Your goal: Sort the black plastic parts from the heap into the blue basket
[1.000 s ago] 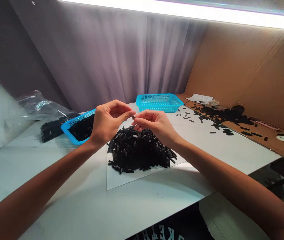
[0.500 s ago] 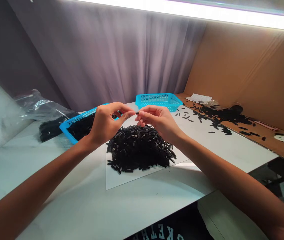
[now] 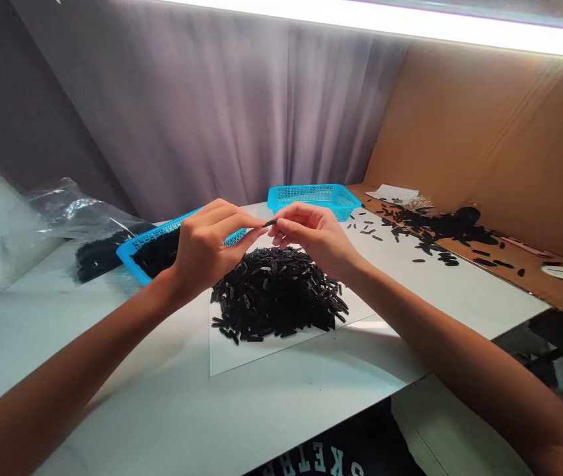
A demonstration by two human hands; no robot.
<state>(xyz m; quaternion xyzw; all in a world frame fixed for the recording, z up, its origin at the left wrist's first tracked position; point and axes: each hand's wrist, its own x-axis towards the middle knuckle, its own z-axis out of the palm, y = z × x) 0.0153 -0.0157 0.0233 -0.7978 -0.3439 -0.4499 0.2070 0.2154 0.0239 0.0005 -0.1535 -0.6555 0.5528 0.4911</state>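
In the head view, the left hand (image 3: 207, 241) and right hand (image 3: 318, 235) meet fingertip to fingertip, both pinching a small black piece (image 3: 271, 223) above the middle of the white tabletop (image 3: 172, 410). Below lies a pile of black pieces (image 3: 281, 301). A filled blue basket (image 3: 133, 267) sits toward the far left corner, another basket (image 3: 314, 213) at the far edge; loose pieces (image 3: 427, 231) scatter around the far right corner.

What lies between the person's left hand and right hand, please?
In the head view, a small slim black piece spans the gap, held by the left hand and the right hand.
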